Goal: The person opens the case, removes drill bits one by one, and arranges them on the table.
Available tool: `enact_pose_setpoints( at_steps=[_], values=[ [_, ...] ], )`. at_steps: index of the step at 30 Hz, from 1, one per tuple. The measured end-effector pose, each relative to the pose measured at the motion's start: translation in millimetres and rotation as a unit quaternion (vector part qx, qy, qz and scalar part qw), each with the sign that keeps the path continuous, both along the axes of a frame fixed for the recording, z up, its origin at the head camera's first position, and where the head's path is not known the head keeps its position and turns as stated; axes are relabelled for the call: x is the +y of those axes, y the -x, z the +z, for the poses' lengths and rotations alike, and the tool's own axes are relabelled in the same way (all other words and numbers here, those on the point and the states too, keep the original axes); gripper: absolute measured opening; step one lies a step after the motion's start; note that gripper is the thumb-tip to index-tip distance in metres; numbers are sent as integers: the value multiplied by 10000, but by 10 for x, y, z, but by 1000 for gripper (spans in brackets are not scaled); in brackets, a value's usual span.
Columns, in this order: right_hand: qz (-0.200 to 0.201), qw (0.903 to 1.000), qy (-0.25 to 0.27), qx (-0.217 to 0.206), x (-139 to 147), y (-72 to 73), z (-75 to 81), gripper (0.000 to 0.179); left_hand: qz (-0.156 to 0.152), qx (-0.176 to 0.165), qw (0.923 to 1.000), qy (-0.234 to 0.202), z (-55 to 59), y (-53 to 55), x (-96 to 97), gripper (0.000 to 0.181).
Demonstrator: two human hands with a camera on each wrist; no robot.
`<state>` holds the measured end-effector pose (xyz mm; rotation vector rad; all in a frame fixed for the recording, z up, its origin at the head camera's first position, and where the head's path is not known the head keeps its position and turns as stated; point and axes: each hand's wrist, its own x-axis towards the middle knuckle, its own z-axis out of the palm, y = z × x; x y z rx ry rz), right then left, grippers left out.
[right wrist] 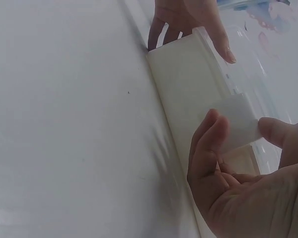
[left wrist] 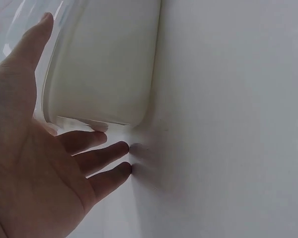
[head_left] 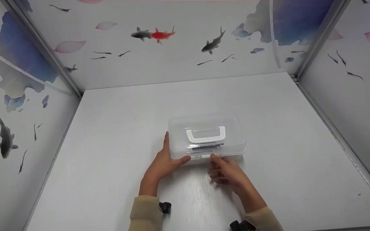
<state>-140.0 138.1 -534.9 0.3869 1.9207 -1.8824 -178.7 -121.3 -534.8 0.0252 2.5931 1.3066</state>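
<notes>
A white table (head_left: 108, 128) bears the clear-lidded box (head_left: 236, 141) near its middle; the left hand (head_left: 165, 162) spreads around the box's left front corner, fingers extended; the right hand (head_left: 231, 173) is at the front, a white handle (head_left: 206, 140) tops the lid, and right thumb and fingertips pinch the white latch (right wrist: 236, 121)

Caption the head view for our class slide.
Left hand against a clear-lidded box, right hand holding its white latch.
</notes>
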Motion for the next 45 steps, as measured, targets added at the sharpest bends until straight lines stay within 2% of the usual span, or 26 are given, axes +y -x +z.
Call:
enact_pose_setpoints(
  at_steps=[11, 16, 23, 29, 38, 45],
  values=[
    [222, 9997, -99, 76, 17, 18, -27, 57, 161, -146, 9998, -51, -45, -20, 19, 136],
    [223, 9997, 27, 82, 26, 22, -48, 56, 225, -175, 9996, -85, -57, -24, 30, 135],
    [107, 9984, 550, 47, 0, 48, -53, 42, 204, -168, 9996, -131, -44, -26, 25, 136],
    [34, 9987, 502, -7, 0, 52, -41, 43, 177, -156, 9995, -228, -61, -34, 7, 136],
    [245, 9968, 710, -273, 49, 75, -32, 45, 222, -233, 9994, -139, -57, -35, 6, 135],
    [38, 9963, 784, -341, 27, 84, 13, 46, 187, -200, 9994, -188, -33, -38, 1, 135]
  ],
)
